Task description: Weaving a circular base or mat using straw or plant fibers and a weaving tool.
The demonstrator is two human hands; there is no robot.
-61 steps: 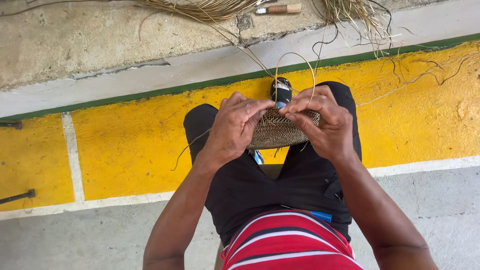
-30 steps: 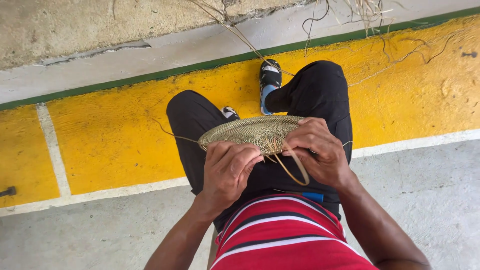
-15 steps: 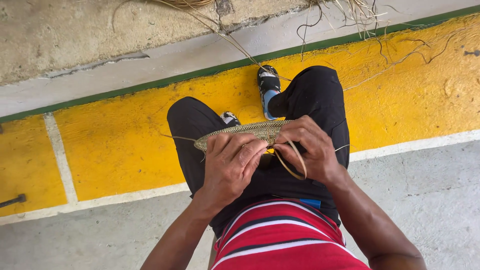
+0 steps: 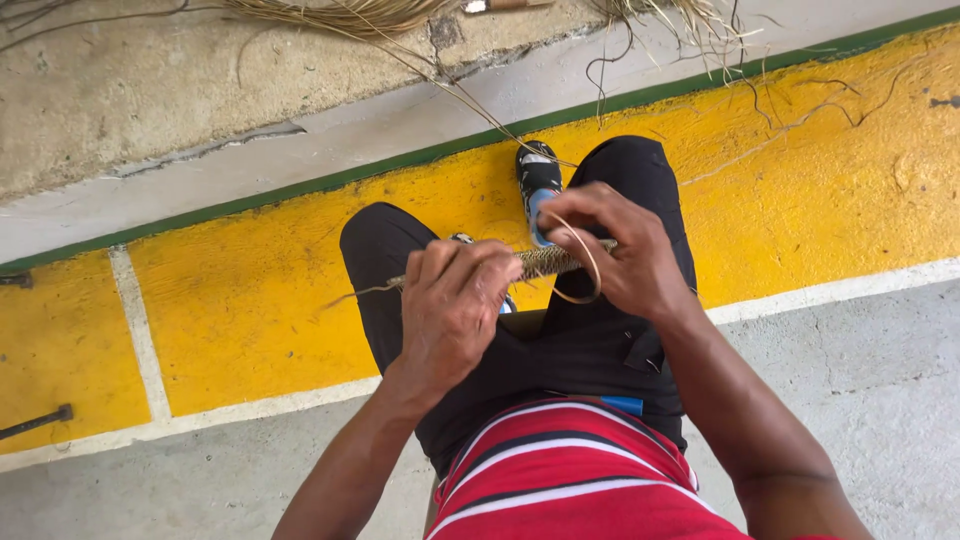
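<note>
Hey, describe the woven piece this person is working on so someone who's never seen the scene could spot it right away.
Start at the broad yellow floor band, then find the seated person's black-trousered knees above it. Between the left hand and right hand sits the woven piece, seen edge-on as a thin tan strip. Unlike the loose fibres on the ledge, it is tightly plaited, with one strand looping beneath.

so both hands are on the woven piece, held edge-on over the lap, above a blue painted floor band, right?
Not blue. The head view shows the floor band is yellow. Otherwise right: left hand and right hand both hold the woven piece edge-on over the lap.
</note>
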